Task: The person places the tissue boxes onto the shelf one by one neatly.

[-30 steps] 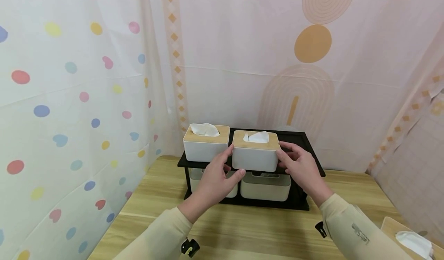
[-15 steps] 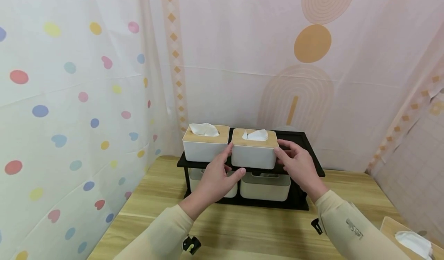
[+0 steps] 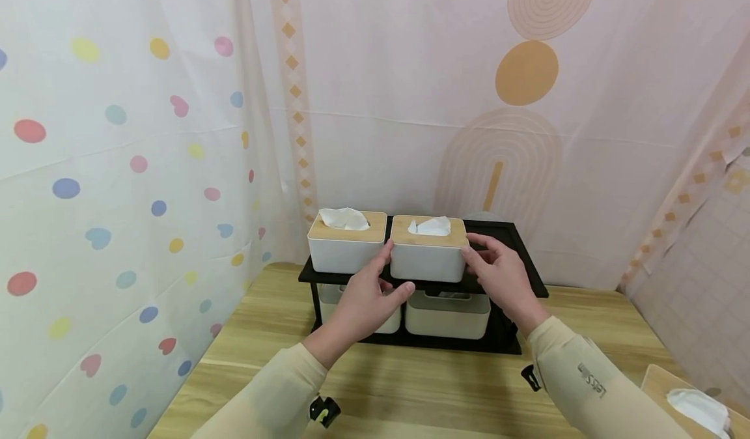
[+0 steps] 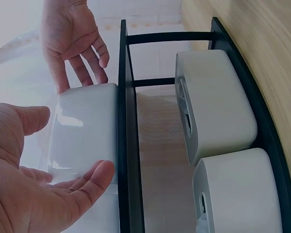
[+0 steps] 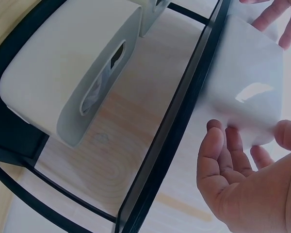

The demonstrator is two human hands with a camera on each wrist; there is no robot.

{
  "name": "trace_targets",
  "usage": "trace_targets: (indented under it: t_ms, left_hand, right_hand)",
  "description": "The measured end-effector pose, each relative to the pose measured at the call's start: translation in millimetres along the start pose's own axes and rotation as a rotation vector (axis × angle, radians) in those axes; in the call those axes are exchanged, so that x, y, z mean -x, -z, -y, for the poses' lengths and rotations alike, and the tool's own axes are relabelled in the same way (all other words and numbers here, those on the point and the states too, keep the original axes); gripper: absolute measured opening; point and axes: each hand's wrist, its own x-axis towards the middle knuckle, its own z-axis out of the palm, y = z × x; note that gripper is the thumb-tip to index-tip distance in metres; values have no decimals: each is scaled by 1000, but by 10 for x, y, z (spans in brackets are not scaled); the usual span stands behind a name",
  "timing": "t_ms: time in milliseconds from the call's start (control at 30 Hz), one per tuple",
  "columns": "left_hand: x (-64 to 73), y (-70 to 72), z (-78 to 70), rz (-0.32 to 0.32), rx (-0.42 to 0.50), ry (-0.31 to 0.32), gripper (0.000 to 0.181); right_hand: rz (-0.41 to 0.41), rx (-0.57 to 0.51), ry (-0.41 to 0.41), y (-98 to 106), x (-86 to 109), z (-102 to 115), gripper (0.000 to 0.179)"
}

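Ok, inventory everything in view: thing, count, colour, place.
Rectangular wood-lidded tissue boxes: 2, white with tan lids, rack's top tier
Rectangular slot-topped boxes: 2, off-white, rack's lower tier
Wooden tissue-box lid: 1, tan, lower right, cut off by frame
Crumpled paper tissues: at least 3, white, in the wooden lids
Open two-tier rack: 1, black, on the table
Wood-grain table: 1, yellowish, under the rack
Patterned cloths: 3, pale, left, behind and right
Small buckles: 2, black, by the cuffs
Long sleeves: 2, cream, both forearms
Left hand: 1, at left side of the right top box
Right hand: 1, at that box's right side
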Motion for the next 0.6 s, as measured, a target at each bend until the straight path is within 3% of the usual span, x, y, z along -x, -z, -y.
trace_targets:
  t_ms: [400, 600]
  left_hand:
    - [41, -3, -3, 20, 14, 36, 87]
    - [156, -2, 40, 21, 49, 38, 85]
  right_hand:
    - [3, 21, 5, -11, 18, -2, 57]
    - [7, 88, 37, 103, 138, -71, 62]
